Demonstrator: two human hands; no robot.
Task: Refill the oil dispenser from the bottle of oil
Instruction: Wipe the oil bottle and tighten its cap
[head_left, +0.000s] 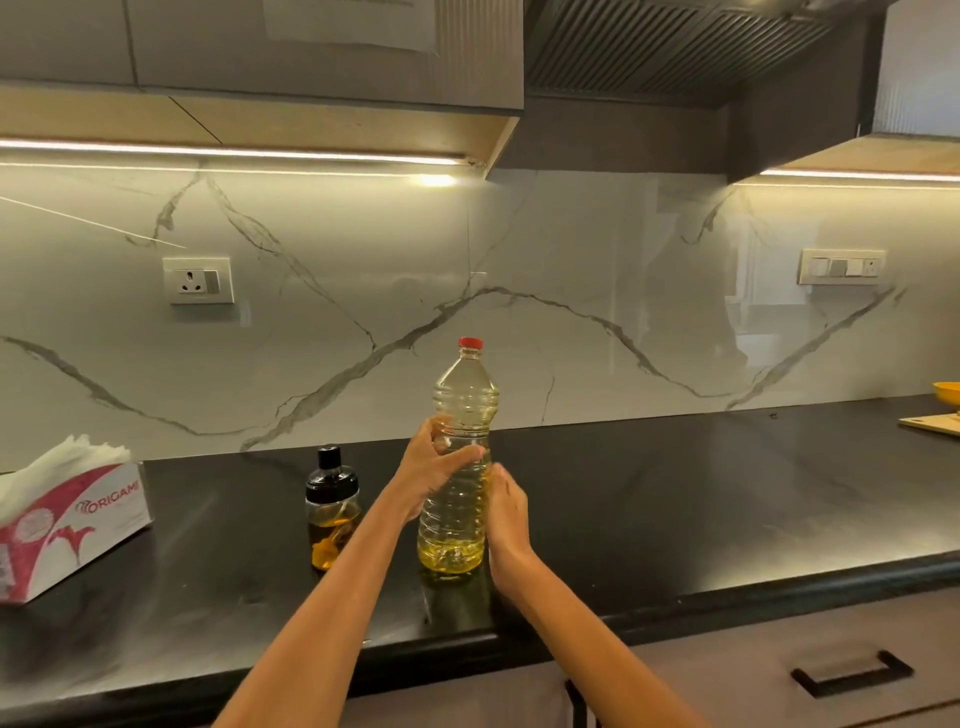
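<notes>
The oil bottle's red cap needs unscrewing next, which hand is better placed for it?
Probably the right hand: it only rests lightly against the oil bottle, while the left hand already grips it and can steady it below the red cap.

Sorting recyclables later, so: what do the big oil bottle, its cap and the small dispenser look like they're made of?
Oil bottle: likely thin clear plastic, judging by its moulded ribs. Its red cap: opaque, probably plastic. Oil dispenser: clear glossy body, glass or hard plastic, hard to tell; black top looks like plastic.
</notes>
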